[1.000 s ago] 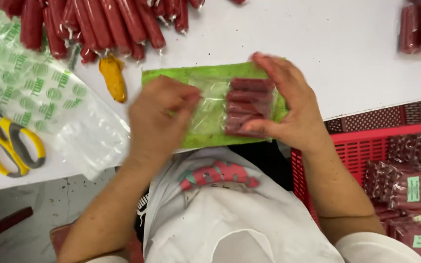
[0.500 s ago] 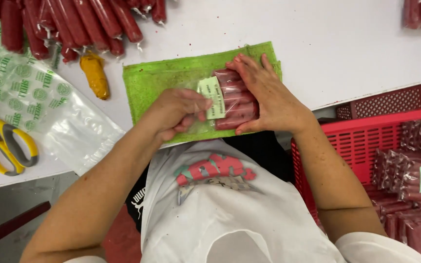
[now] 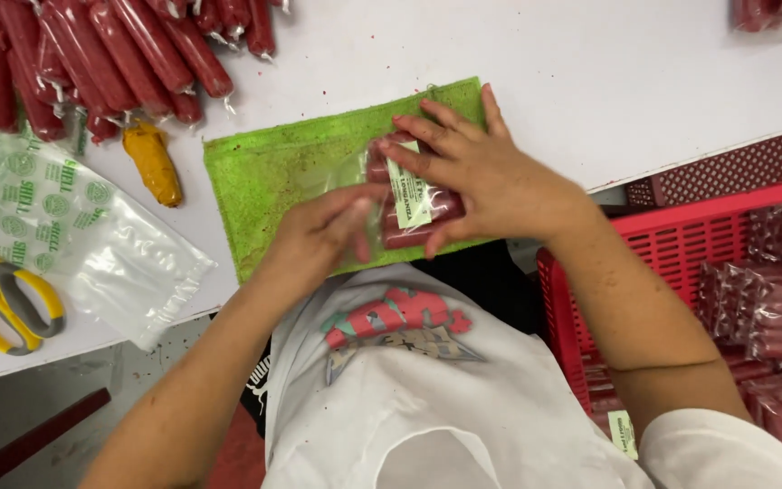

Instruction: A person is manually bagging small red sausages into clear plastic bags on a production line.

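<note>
Sausage pack labelled on green cloth

Sausage pack [image 3: 409, 204] lies on the green cloth [image 3: 273, 177]. We note it now bears a pale label [image 3: 409, 190]. Right hand [image 3: 477, 172] presses flat, fingers spread; left hand [image 3: 319, 240] pinches the bag's open end.

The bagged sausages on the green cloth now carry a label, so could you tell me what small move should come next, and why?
Probably smooth the pale label flat. The right hand lies over the clear bag of red sausages on the green cloth, fingertips on the label, while the left hand holds the bag's left edge. Afterwards it likely joins the labelled packs in the red crate.
</note>
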